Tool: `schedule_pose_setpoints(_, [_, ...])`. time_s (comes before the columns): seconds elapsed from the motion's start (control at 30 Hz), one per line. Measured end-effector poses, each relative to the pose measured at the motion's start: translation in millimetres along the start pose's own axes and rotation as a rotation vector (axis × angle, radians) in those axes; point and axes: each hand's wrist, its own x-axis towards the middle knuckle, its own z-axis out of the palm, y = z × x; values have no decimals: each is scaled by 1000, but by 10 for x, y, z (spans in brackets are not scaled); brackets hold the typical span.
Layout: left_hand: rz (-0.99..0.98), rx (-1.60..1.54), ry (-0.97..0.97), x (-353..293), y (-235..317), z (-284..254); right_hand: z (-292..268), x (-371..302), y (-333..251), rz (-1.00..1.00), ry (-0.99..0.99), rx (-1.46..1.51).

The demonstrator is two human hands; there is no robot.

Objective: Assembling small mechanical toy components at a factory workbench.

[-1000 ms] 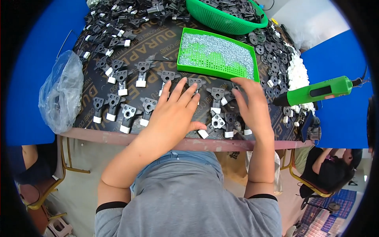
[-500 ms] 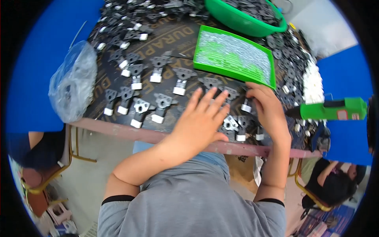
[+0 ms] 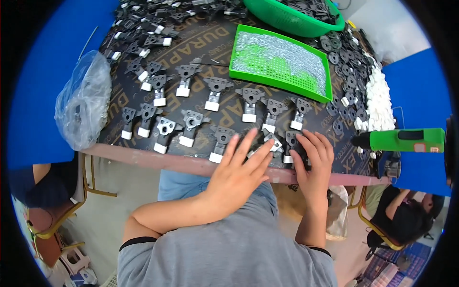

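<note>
Fingers of the left hand (image 3: 234, 179) spread wide, nothing gripped that I can see; forefinger tip by a black bracket with a white foot (image 3: 223, 137), another fingertip over a metal-faced bracket (image 3: 273, 145), contact hard to tell from here. Right hand (image 3: 315, 165) curled, thumb and forefinger parted at the side of a further black bracket (image 3: 290, 140); can't tell whether they pinch it. All three brackets lie near the pink table edge (image 3: 191, 164), close together. Step in hand looks like squaring up brackets in rows; next move seems to call for a light hold on one and a small turn, without knocking its neighbours. Just past the fingers, a back row of three brackets (image 3: 251, 97), white feet toward the person; more lie off to the left. Behind, a green tray (image 3: 279, 87) of small silvery pieces, patches of its floor showing, then a green basket (image 3: 296, 27) heaped with black parts. Right side: green power driver (image 3: 406, 140), black discs (image 3: 351, 82), white pile (image 3: 377, 100). Left side: clear plastic bag (image 3: 83, 100). Writing: big tan lettering repeats across the dark tabletop (image 3: 344, 153), partly covered; small label on the driver, unreadable from here
</note>
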Motion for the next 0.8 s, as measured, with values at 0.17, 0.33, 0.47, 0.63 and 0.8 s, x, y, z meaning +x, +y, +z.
schedule_pose_setpoints(0.17, [-30, -6, 146, 17, 118, 267, 129, -6, -72, 39, 153, 0])
schedule_pose_setpoints(0.33, [-54, -13, 173, 57, 173, 236, 107, -74, -58, 71, 312, -33])
schedule_pose_setpoints(0.47, [-90, -204, 250, 95, -20, -141, 111, -166, 23, 105, 352, -27])
schedule_pose_setpoints(0.63, [-511, 303, 470, 266, -1365, -1000, 174, -172, 42, 97, 447, -23])
schedule_pose_setpoints(0.8, [-950, 345, 99, 318, -2459, -1215, 209, -142, 31, -14, 494, -38])
